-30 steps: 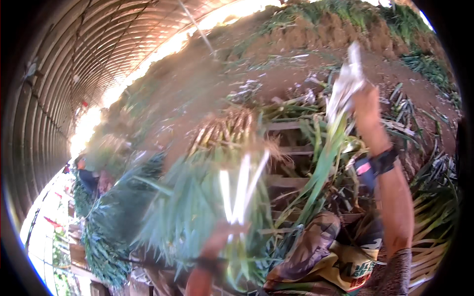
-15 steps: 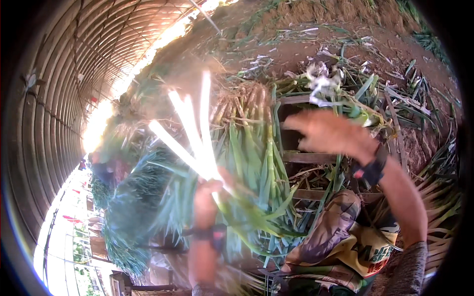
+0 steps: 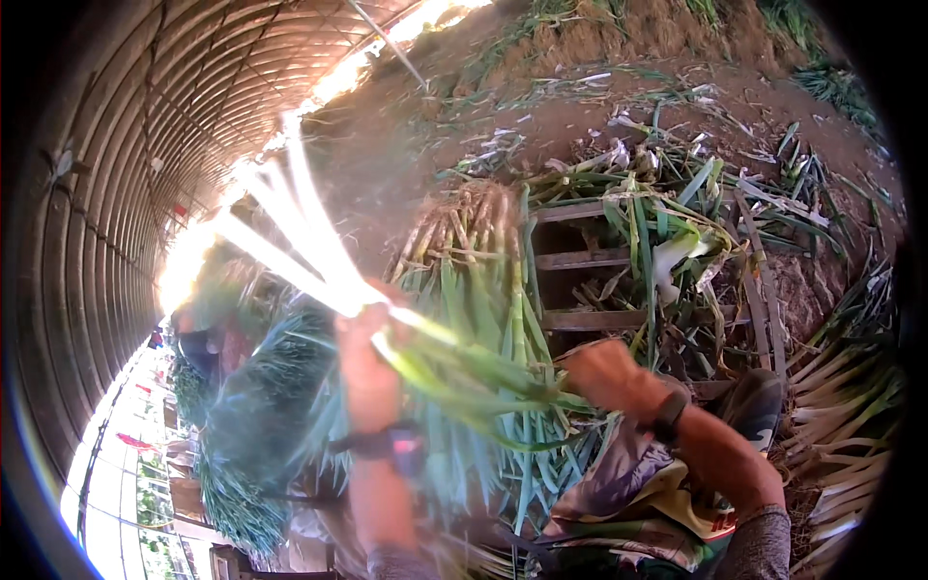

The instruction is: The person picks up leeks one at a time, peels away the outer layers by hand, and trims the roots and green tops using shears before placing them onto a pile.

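My left hand is wrapped around a small bunch of green onions. Their white stems, glaring in the light, point up and to the left, while the green leaves trail down to the right. My right hand is at the leaf end of that bunch, fingers curled; whether leaves are inside it is hidden. Beneath and behind the bunch lies a heap of untrimmed green onions, brown roots toward the far side and leaves toward me.
Wooden slats beside the heap carry stripped leaves and a pale peeled piece. Cleaned green onions lie at the right. My bent knee is close to the slats. A leafy pile stands left, under a ribbed tunnel roof.
My left hand has lifted the bunch up and to the left. My right hand has come down and nearer to me, from over the slats to the leaf ends.
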`<state>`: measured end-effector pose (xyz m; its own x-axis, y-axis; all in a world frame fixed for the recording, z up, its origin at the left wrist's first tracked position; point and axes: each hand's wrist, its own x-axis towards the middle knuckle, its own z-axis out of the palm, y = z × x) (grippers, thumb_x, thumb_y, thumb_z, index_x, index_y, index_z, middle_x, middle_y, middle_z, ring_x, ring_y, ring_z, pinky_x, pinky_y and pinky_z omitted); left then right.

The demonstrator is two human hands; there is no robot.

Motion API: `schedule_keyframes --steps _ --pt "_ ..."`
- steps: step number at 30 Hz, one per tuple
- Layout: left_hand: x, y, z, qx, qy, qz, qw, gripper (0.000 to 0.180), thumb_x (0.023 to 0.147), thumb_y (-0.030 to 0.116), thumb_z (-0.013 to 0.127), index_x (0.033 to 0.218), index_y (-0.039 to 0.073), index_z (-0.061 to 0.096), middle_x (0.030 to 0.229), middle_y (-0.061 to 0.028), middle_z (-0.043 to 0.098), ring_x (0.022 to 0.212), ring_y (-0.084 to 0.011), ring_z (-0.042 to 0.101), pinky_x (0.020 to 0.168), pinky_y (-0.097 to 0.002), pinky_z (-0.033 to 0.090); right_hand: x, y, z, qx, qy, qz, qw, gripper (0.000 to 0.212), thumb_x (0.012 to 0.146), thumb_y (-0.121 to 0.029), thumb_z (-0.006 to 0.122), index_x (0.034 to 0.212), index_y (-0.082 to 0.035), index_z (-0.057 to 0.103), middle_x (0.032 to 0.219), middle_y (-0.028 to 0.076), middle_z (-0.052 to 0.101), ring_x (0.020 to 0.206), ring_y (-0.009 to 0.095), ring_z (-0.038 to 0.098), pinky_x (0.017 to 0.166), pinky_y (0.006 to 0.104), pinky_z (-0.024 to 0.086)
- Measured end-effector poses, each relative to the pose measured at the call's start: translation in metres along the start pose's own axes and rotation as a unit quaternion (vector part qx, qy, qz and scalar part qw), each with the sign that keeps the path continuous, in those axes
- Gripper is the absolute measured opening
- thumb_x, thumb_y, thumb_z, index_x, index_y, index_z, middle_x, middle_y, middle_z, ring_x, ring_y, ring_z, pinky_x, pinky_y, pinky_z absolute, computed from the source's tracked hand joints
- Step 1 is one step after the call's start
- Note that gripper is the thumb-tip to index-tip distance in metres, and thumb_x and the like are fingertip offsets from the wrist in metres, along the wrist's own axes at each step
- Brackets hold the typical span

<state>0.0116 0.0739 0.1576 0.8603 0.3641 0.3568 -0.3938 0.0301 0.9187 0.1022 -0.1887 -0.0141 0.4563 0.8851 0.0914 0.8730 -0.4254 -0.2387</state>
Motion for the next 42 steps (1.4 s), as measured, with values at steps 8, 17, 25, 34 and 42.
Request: schedule_keyframes --steps 8,17,25,34,42 --pt "-0.002 0.026 -0.012 -0.044 0.036 0.067 0.996 0.030 0.088 0.018 0.065 0.113 0.007 0.053 0.086 -0.0036 0.055 0.057 -0.0079 0.044 0.050 -0.0231 0.035 -0.017 0.117 -0.092 0.062 0.411 0.212 0.884 0.037 0.093 -0.021 0.059 0.121 0.003 0.054 0.108 0.025 0.066 0.091 0.037 0.068 0.081 0.0448 0.057" --pt "0.005 -0.005 -0.001 -0.129 -0.076 0.016 0.989 0.027 0.086 0.018 0.067 0.107 0.006 0.055 0.080 -0.0053 0.054 0.051 -0.0090 0.041 0.045 -0.0245 0.033 0.017 0.006 -0.078 0.285 0.234 -0.135 0.920 0.035 0.089 -0.025 0.068 0.110 0.000 0.055 0.086 0.013 0.064 0.076 0.028 0.067 0.065 0.0360 0.058" --pt "0.012 -0.017 0.041 -0.081 0.017 -0.003 0.997 0.023 0.087 0.012 0.066 0.106 0.003 0.058 0.087 -0.0094 0.059 0.056 -0.0100 0.048 0.049 -0.0227 0.038 0.016 -0.052 -0.078 0.076 0.093 -0.111 0.987 0.048 0.086 -0.032 0.066 0.114 0.005 0.056 0.065 0.005 0.062 0.052 0.026 0.059 0.051 0.0355 0.050" --pt "0.050 0.006 0.034 -0.019 0.201 0.106 0.974 0.016 0.085 0.011 0.069 0.094 0.001 0.061 0.080 -0.0053 0.060 0.064 -0.0106 0.052 0.052 -0.0236 0.041 -0.019 0.008 -0.069 0.038 0.233 -0.054 0.970 0.014 0.082 -0.016 0.064 0.086 -0.003 0.062 0.077 0.013 0.063 0.069 0.031 0.066 0.057 0.0433 0.052" --pt "0.064 0.022 0.007 -0.100 0.274 0.133 0.947 0.014 0.091 0.013 0.066 0.095 0.001 0.061 0.082 -0.0031 0.058 0.063 -0.0101 0.051 0.051 -0.0255 0.045 -0.037 0.002 -0.063 0.129 0.265 -0.024 0.955 0.019 0.083 -0.017 0.065 0.090 -0.001 0.057 0.080 0.016 0.062 0.069 0.037 0.064 0.062 0.0459 0.054"
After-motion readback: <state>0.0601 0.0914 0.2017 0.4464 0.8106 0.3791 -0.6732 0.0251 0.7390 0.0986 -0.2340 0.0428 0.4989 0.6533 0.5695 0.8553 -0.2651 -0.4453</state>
